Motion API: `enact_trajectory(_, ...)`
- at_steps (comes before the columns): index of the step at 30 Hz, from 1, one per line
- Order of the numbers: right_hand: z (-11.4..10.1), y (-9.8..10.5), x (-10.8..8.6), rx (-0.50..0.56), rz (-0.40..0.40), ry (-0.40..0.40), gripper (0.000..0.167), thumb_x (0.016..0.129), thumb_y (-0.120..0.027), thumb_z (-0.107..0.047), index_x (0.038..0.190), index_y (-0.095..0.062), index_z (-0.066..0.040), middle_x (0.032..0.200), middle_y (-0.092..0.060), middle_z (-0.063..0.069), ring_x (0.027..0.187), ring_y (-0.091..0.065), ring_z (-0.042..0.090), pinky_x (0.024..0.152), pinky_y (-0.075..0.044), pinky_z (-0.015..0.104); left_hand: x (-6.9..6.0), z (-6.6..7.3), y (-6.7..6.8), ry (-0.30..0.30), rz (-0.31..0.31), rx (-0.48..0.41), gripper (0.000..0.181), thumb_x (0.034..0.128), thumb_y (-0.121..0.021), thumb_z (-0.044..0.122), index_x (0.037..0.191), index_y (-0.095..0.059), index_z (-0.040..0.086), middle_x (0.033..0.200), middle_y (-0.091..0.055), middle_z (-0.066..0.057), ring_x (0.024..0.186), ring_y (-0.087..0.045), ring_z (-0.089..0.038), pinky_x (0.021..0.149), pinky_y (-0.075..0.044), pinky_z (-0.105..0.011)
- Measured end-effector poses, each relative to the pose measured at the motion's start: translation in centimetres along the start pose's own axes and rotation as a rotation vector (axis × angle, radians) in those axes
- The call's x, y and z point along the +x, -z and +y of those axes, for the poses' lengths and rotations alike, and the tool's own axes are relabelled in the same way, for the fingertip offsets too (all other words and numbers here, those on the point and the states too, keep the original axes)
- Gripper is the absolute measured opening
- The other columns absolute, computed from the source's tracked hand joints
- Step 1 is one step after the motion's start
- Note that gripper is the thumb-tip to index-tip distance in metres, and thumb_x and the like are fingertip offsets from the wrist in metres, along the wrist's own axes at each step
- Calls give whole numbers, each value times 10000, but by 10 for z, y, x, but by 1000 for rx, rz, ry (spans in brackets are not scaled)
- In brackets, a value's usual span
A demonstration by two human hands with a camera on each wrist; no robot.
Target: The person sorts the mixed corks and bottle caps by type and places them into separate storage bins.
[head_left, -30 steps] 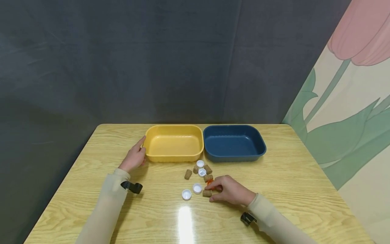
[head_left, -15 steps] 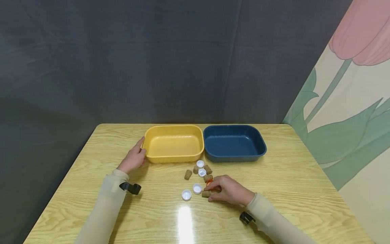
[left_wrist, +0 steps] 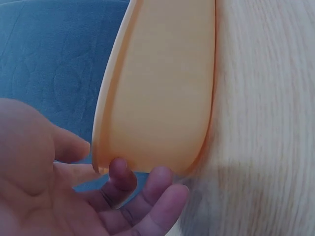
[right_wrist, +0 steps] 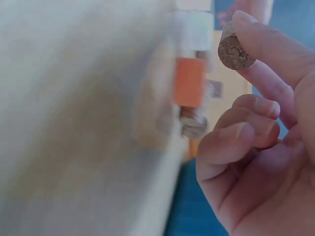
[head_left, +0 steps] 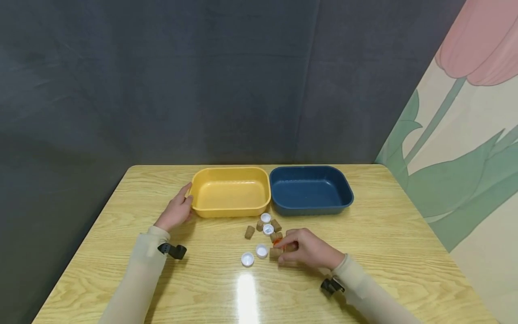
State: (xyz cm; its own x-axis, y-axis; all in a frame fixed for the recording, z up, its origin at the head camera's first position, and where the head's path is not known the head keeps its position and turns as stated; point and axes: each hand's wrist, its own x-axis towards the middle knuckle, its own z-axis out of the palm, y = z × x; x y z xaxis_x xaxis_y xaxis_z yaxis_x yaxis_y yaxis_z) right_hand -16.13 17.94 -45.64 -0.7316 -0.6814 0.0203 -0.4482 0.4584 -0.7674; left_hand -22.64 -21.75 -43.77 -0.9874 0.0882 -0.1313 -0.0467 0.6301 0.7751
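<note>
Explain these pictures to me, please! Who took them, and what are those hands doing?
There's no robot here: these are a person's own two hands. The widest picture comes from a camera on the person's head, looking down. The other two come from cameras worn on the wrists, one for each hand.

On the table are a yellow tray, a blue tray, some white caps, an orange cap and loose brown corks.

The left hand touches the yellow tray's end. The right hand pinches a single cork, seen up close in the right wrist picture.
</note>
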Motion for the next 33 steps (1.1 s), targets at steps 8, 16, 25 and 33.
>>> enact_trajectory(8, -9, 30, 4, -78, 100, 13, 285, 844, -814, -279, 1105, -789, -168, 689, -450, -91, 600, -377, 43, 547, -335, 199, 0, -5, -1, -20, -6, 25, 583, 1095, -303, 165, 1619, -64, 81, 885, -582, -193, 690, -612, -272, 616, -498, -319)
enact_trajectory(16, -12, 68, 11, -106, 207, -10, 277, 841, -812, -286, 1106, -791, -210, 654, -411, -48, 583, -359, 100, 530, -322, 243, 2, -5, 0, -14, -24, 14, 588, 1092, -303, 155, 1622, -54, 94, 907, -548, -190, 704, -604, -269, 620, -499, -317)
enact_trajectory(25, -4, 103, 29, -159, 225, -77, 276, 857, -791, -347, 1111, -787, -241, 660, -470, 0, 584, -384, 168, 535, -333, 277, 1, -3, 0, 0, -30, 17, 586, 1097, -293, 170, 1623, -42, 103, 881, -554, -188, 725, -607, -270, 651, -522, -355)
enact_trajectory(33, 7, 124, 50, -191, 224, -154, 289, 858, -798, -320, 1114, -788, -187, 704, -535, 52, 587, -383, 189, 541, -319, 284, -1, -2, 2, -9, -54, 18, 588, 1097, -278, 169, 1621, -20, 97, 916, -575, -216, 751, -609, -284, 672, -520, -374)
